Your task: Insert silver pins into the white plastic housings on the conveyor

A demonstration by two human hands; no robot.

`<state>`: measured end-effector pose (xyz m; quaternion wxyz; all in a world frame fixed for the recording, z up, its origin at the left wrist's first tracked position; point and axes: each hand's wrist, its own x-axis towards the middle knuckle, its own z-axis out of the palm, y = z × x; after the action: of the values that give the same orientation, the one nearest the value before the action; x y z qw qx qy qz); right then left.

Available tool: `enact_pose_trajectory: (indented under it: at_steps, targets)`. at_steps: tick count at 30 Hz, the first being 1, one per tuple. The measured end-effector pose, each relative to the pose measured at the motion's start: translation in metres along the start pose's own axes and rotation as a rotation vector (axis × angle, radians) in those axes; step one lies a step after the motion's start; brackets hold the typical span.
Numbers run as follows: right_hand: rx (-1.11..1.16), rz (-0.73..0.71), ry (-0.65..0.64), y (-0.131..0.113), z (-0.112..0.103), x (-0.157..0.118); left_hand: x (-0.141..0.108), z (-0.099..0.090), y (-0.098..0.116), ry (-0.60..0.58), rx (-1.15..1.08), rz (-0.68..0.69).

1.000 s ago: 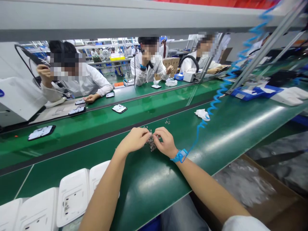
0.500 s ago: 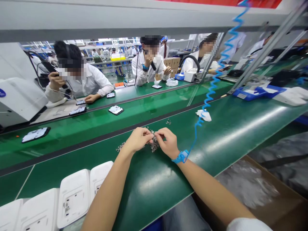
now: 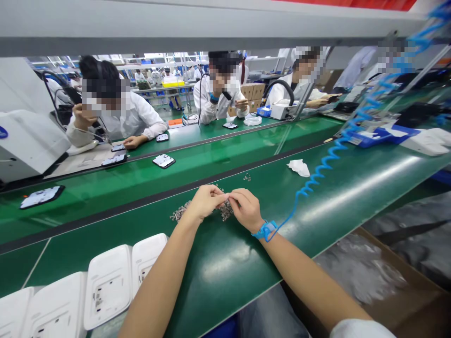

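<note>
Above a pile of small metal parts (image 3: 226,212) on the green bench, my two hands meet at the fingertips. My left hand (image 3: 207,202) is closed in a pinch, and so is my right hand (image 3: 246,209). Whatever sits between the fingers is too small to make out. More of the same bits (image 3: 179,211) spread out to the left, partly behind my left hand. A few loose pieces (image 3: 247,177) lie farther back. Around my right wrist is a blue wrist strap (image 3: 266,230).
A blue coiled cord (image 3: 329,162) runs from the strap to the upper right. Several white plastic housings (image 3: 109,281) line the front left. Beyond a dark strip, a belt carries device boards (image 3: 164,161). A crumpled white tissue (image 3: 299,167) lies right of my hands. Co-workers sit opposite.
The coiled cord has swung to the right. The device boards on the belt have shifted left. My fingertips have come together over the pile.
</note>
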<state>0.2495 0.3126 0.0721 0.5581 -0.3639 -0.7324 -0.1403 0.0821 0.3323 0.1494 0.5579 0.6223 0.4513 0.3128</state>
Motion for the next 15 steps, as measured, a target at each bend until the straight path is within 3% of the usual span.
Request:
enact_pose_trajectory:
  at_steps: [3,10,15]
  targets:
    - [0.051,0.061,-0.021,-0.003,0.001,0.001,0.000,0.000,0.000,-0.005,0.019,0.009]
    - [0.207,0.348,0.014,-0.011,-0.001,0.009,0.003,-0.005,-0.004,0.021,0.190,0.036]
    - [0.242,0.396,-0.005,-0.011,-0.002,0.011,-0.001,-0.006,0.003,0.028,0.352,0.081]
